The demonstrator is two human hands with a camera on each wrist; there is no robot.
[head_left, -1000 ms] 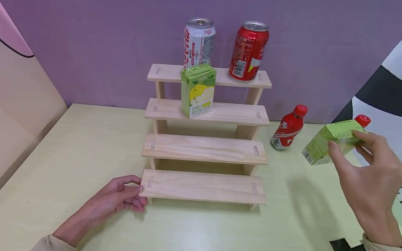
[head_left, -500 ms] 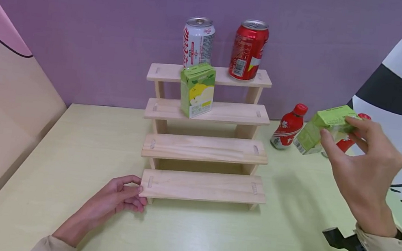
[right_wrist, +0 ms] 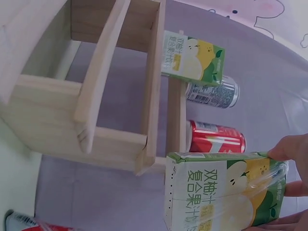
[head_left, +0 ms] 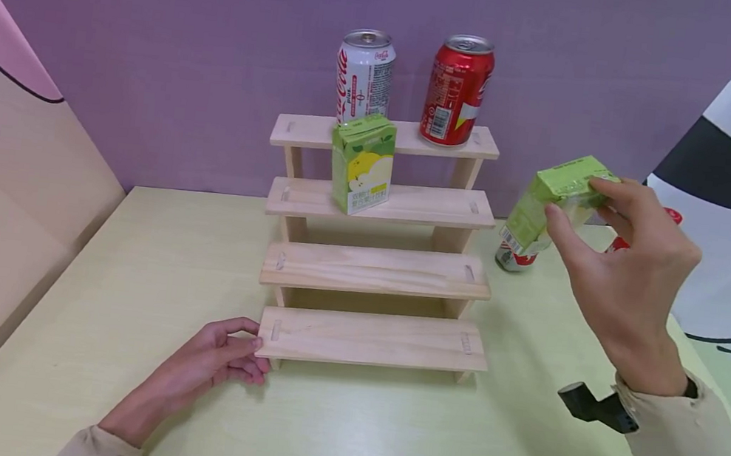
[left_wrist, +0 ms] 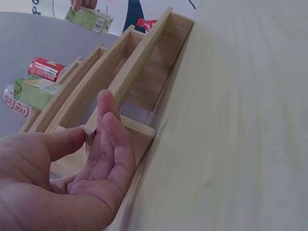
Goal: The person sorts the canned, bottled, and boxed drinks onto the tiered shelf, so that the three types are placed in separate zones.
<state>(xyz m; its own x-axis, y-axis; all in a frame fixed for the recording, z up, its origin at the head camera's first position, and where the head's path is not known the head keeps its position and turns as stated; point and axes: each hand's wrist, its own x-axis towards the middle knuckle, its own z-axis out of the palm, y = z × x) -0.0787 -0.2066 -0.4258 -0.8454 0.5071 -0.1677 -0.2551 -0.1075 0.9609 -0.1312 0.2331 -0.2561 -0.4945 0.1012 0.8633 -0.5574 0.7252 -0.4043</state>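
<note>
A wooden stepped shelf stands on the table. My left hand pinches the left end of its lowest board, thumb and fingers on either side in the left wrist view. My right hand grips a green juice carton by its top end, tilted in the air right of the shelf. The right wrist view shows the fruit picture on this carton. A matching carton stands upright on the second board from the top. Behind it, on the top board, are a white cola can and a red cola can.
On the table right of the shelf stands a red bottle, mostly hidden by the held carton. Another red-capped bottle is largely behind my right hand. A purple wall rises behind the shelf, with printed panels at both sides.
My right hand has carried the juice carton leftward and up toward the shelf, passing in front of the nearer red bottle. The left hand has stayed on the lowest board.
</note>
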